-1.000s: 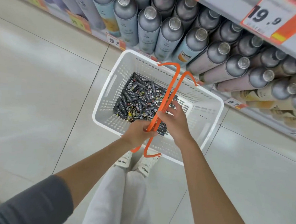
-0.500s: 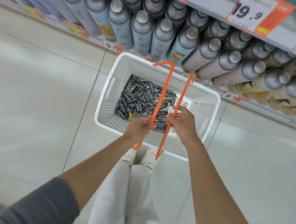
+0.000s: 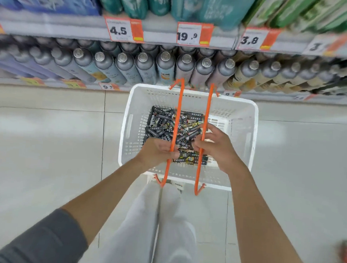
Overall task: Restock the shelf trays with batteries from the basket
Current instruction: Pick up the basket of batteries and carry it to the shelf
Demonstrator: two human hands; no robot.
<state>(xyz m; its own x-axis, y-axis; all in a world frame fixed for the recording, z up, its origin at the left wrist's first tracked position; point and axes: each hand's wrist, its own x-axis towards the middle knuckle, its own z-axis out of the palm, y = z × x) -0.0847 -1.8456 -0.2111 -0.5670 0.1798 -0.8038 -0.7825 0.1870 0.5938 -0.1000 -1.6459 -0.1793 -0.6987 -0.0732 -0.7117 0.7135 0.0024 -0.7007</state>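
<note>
Gripping the left handle (image 3: 179, 103) with the left hand (image 3: 159, 152), fingers curled tight. Holding the right handle (image 3: 208, 105) more loosely with the right hand (image 3: 218, 149). Carrying one white basket (image 3: 131, 149) above the floor (image 3: 46, 144), shelf (image 3: 53, 30) at 12 o'clock. Inside, a heap of batteries (image 3: 163, 122), too many to count, mostly toward 9 o'clock. Looks like the carrying step, no battery picked yet. Next, probably: free one hand, find the trays, none seen here. Counted: two hands, two handles, one basket, four price tags (image 3: 124, 29).
</note>
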